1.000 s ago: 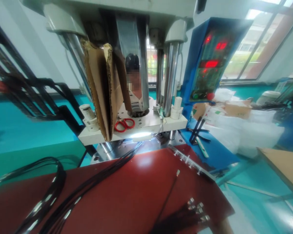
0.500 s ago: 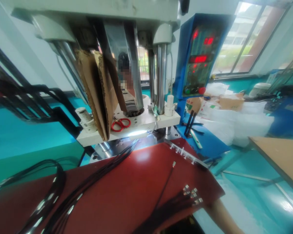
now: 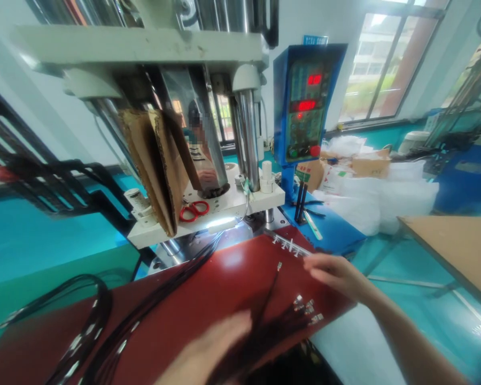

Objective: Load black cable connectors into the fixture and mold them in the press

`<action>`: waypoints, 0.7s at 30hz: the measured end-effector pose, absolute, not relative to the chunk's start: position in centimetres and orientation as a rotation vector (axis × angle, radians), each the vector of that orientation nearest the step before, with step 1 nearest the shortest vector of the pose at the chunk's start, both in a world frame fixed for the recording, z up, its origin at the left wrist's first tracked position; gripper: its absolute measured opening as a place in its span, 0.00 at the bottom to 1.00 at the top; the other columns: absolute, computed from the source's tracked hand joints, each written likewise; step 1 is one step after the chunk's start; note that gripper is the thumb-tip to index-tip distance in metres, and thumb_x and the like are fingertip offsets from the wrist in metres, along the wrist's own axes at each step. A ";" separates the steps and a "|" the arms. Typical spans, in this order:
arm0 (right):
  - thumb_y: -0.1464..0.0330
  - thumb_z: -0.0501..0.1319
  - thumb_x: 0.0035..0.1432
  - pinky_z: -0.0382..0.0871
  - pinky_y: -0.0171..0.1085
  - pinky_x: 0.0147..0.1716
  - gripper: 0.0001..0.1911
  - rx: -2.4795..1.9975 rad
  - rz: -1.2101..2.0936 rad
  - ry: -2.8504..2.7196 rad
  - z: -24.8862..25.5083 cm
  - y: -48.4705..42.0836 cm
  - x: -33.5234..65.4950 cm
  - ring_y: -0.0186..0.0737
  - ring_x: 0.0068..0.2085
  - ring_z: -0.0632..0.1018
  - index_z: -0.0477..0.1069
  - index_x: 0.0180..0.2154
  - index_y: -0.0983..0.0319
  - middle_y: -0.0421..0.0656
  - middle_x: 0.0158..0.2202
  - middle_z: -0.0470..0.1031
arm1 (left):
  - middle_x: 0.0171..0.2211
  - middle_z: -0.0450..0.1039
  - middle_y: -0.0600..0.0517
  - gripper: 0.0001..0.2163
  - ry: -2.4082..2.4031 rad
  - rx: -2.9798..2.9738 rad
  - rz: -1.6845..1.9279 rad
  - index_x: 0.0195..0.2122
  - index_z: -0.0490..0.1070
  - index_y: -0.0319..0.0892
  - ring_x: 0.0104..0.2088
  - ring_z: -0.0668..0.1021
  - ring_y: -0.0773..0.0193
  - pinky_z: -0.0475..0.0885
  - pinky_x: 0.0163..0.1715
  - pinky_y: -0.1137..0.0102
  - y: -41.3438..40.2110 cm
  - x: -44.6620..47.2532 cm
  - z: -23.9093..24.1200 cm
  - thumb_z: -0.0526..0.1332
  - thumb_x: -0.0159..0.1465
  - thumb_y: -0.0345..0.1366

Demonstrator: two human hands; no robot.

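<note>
My right hand (image 3: 334,275) is over the right edge of the dark red board (image 3: 192,310), its fingers stretched out and slightly apart. Its fingertips are by the end of a pale strip with small upright prongs (image 3: 291,246); whether they touch cannot be made out. My left hand (image 3: 220,339), smeared by motion, is low over the board beside a bundle of black cables (image 3: 264,334) with metal connector ends. Its fingers are not clear. One single cable (image 3: 270,289) lies apart, its connector pointing away from me.
More black cables (image 3: 152,299) run across the board's left into the press (image 3: 240,206). Red-handled scissors (image 3: 194,211) and folded cardboard (image 3: 156,171) rest on its plate. A blue control box (image 3: 308,107), a cutter knife (image 3: 313,225) and a brown table (image 3: 452,240) are right.
Both hands have come into view over the board, the right from the right edge and the left from below. The view has shifted, showing more of the press top.
</note>
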State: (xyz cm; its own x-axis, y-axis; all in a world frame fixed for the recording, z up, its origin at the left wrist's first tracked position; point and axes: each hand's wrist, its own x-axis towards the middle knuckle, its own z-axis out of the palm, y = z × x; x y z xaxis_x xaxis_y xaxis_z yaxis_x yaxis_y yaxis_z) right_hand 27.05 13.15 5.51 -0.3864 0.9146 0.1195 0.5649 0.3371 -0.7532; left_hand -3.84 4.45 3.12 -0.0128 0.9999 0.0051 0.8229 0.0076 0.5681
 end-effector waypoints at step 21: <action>0.65 0.49 0.60 0.64 0.37 0.39 0.13 -1.278 0.042 -1.791 8.7 19.8 23.1 0.37 0.35 0.74 0.69 0.29 0.61 0.41 0.32 0.74 | 0.62 0.43 0.47 0.38 1.602 2.511 0.386 0.61 0.43 0.40 0.60 0.49 0.46 0.48 0.56 0.51 22.5 6.6 -3.0 0.45 0.56 0.60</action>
State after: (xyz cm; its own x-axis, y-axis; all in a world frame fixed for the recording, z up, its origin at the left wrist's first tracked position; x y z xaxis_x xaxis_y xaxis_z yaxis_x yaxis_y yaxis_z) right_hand 23.07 19.80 8.71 -0.0530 0.7667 0.6398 0.7357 0.4632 -0.4941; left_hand 6.63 22.48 -3.03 0.4011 0.9053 0.1402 0.8698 -0.4243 0.2516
